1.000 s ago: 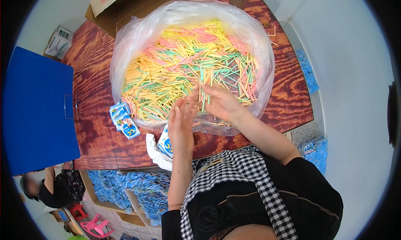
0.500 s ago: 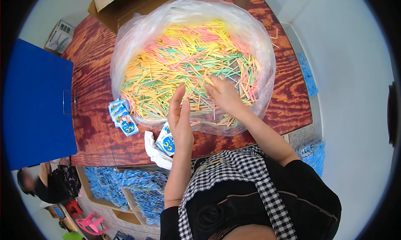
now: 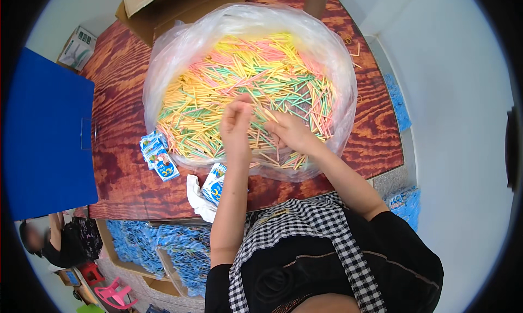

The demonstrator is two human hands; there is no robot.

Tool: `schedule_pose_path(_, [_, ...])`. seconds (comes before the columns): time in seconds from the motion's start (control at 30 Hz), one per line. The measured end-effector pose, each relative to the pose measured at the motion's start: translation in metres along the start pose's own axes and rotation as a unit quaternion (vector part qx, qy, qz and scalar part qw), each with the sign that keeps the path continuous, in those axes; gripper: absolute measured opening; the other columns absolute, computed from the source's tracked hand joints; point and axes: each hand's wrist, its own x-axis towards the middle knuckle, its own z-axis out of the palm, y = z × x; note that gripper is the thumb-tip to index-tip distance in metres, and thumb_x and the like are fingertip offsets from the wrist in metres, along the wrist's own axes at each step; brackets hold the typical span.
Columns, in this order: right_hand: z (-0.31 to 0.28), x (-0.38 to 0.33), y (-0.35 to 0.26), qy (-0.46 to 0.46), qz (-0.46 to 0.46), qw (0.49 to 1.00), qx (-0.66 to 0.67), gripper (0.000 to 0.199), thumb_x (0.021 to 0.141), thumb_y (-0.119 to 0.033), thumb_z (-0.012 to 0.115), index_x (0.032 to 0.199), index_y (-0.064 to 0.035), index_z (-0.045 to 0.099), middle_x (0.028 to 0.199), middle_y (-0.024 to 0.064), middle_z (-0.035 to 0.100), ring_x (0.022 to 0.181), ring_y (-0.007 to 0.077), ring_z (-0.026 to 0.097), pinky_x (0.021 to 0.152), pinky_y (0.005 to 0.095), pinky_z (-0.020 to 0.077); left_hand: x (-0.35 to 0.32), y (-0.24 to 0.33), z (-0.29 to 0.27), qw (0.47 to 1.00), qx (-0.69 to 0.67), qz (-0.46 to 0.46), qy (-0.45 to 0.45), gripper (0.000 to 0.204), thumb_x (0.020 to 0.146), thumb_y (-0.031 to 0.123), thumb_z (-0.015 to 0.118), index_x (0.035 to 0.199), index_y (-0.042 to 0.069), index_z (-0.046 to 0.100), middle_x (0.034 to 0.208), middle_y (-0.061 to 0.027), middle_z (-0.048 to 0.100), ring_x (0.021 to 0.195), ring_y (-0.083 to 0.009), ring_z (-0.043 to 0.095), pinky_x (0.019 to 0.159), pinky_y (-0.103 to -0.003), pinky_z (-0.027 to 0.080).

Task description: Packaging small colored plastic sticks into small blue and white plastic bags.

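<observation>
A big clear plastic bag (image 3: 182, 46), its mouth spread wide, holds a heap of thin pastel sticks (image 3: 210, 95) in yellow, pink, green and orange. Over the middle of the heap, my right hand (image 3: 291, 132) is closed round a few pale yellow sticks (image 3: 266, 114), whose ends stick out toward the left. My left hand (image 3: 236, 126) is just beside them, its fingers curled in and thumb bent; anything pinched there is too small to make out. By my left forearm lie blue-and-white packets (image 3: 213, 183) and a white cloth (image 3: 199, 199).
More blue-and-white packets (image 3: 163, 163) lie left of the bag on the wood-grain table (image 3: 122, 133). An opened cardboard box (image 3: 180, 10) stands behind, a blue panel (image 3: 52, 133) at left. Boxes of blue packets (image 3: 136, 242) are below the table edge; another person (image 3: 62, 245) is at lower left.
My left hand has gone up and in toward the right hand, its straight fingers now curled. The right hand stays closed on the sticks and has shifted slightly downward.
</observation>
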Motion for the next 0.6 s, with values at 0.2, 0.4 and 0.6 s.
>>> schedule_pose_path(0.2, [-0.002,0.002,0.005,-0.030,-0.040,0.900,0.434,0.023,0.101,-0.027,0.047,0.091,-0.0074,0.053,0.077,0.0020,0.055,0.067,0.0113,0.053,0.060,0.0230,0.0433,-0.024,0.019,0.014,0.990,0.009,-0.016,0.143,0.047,0.101,0.022,0.044,0.142,0.002,0.035,0.143,-0.0146,0.042,0.136,-0.0229,0.035,0.112,-0.036,0.025])
schedule_pose_path(0.4, [0.026,0.000,-0.016,0.069,-0.164,0.927,0.329,0.018,0.096,-0.020,0.055,0.088,-0.0038,0.055,0.082,0.0040,0.058,0.072,0.0119,0.054,0.069,0.0269,0.0442,-0.041,0.020,0.026,0.842,-0.483,-0.240,0.002,0.054,0.102,0.039,0.034,0.138,-0.002,0.037,0.138,-0.0142,0.046,0.132,-0.0237,0.038,0.113,-0.040,0.027])
schedule_pose_path(0.6, [0.029,-0.005,-0.010,0.168,-0.276,0.944,-0.062,0.022,0.088,-0.014,0.062,0.101,0.0024,0.054,0.096,0.0144,0.057,0.093,0.0270,0.053,0.086,0.0388,0.0406,-0.047,0.008,0.010,0.782,-0.565,-0.262,-0.024,0.047,0.103,0.038,0.031,0.126,-0.001,0.043,0.129,-0.0131,0.050,0.127,-0.0250,0.042,0.110,-0.041,0.030])
